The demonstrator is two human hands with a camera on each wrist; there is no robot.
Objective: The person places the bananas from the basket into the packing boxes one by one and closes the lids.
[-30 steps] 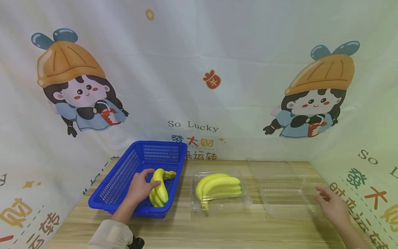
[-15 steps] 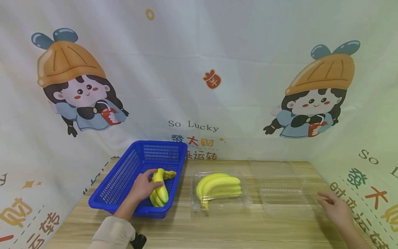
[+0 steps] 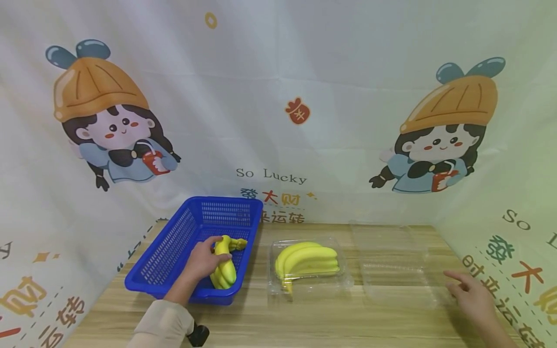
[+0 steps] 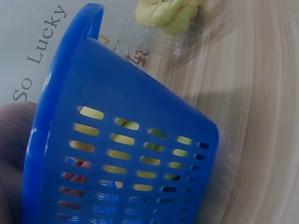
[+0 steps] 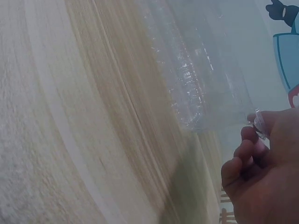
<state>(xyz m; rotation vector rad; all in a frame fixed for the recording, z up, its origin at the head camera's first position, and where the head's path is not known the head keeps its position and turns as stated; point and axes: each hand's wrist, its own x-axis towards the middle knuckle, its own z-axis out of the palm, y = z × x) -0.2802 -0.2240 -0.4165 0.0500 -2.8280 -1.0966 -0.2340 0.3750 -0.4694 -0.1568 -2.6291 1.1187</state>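
Note:
In the head view my left hand (image 3: 202,261) reaches into a blue plastic basket (image 3: 152,285) and grips a bunch of yellow bananas (image 3: 225,270), thumb across its top. The fingers' far side is hidden. The left wrist view shows yellow through the slots of the basket's wall (image 4: 135,102). On the right, my right hand (image 3: 474,295) pinches the right edge of a clear plastic clamshell box (image 3: 398,282), its lid folded back. Close up in the right wrist view, a plastic tab of the box (image 5: 196,88) sits between the fingers of the hand (image 5: 266,168).
Between basket and open box stands another clear clamshell box (image 3: 306,287) with bananas (image 3: 306,258) inside. All rest on a wooden table (image 3: 304,324). A printed cloth (image 3: 348,145) hangs behind and at both sides.
The left hand's thumb and fingers have shifted slightly on the bananas. At the open box's edge, the right hand has changed its finger pose, and the box has shifted slightly left.

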